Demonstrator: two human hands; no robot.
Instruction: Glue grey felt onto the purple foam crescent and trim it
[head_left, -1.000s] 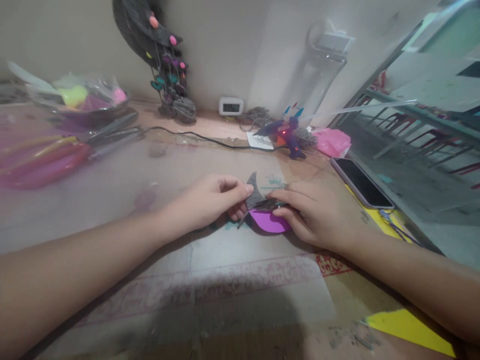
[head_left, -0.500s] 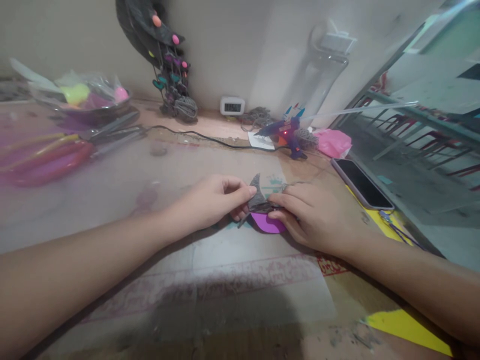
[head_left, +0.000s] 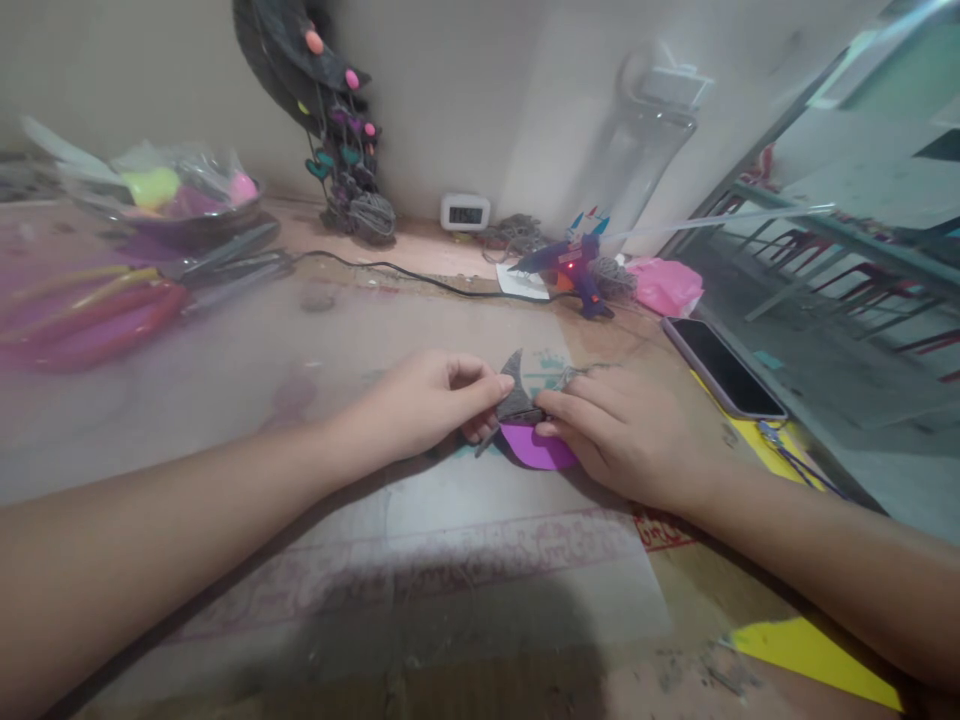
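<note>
Two hands were brought together over a small craft piece at the middle of the work surface (head_left: 225,400). A grey glittery cut-out (head_left: 516,398), pointed at its top, was pinched at its left edge between the thumb and fingers of the left hand (head_left: 420,405), apparently so that it could be kept from sliding. From the other side it was pressed down by the fingertips of the right hand (head_left: 622,430), which were closed on its right end and lay partly over the purple rounded piece (head_left: 536,447) beneath it. The grey shape was thus held flat against the purple one, the purple piece resting on the surface just below both sets of fingers.

Farther back, a blue glue gun (head_left: 570,268) was stood on a scrap of paper with a red light showing, its black cord (head_left: 390,270) trailed leftward; it was well apart from the hands. A phone (head_left: 721,366) was laid face up to the right, near the right wrist. A small clock (head_left: 464,212) was set against the wall, and a dark ornament with coloured beads (head_left: 330,110) was stood beside it. A yellow sheet (head_left: 817,660) was seen at the near right.
</note>
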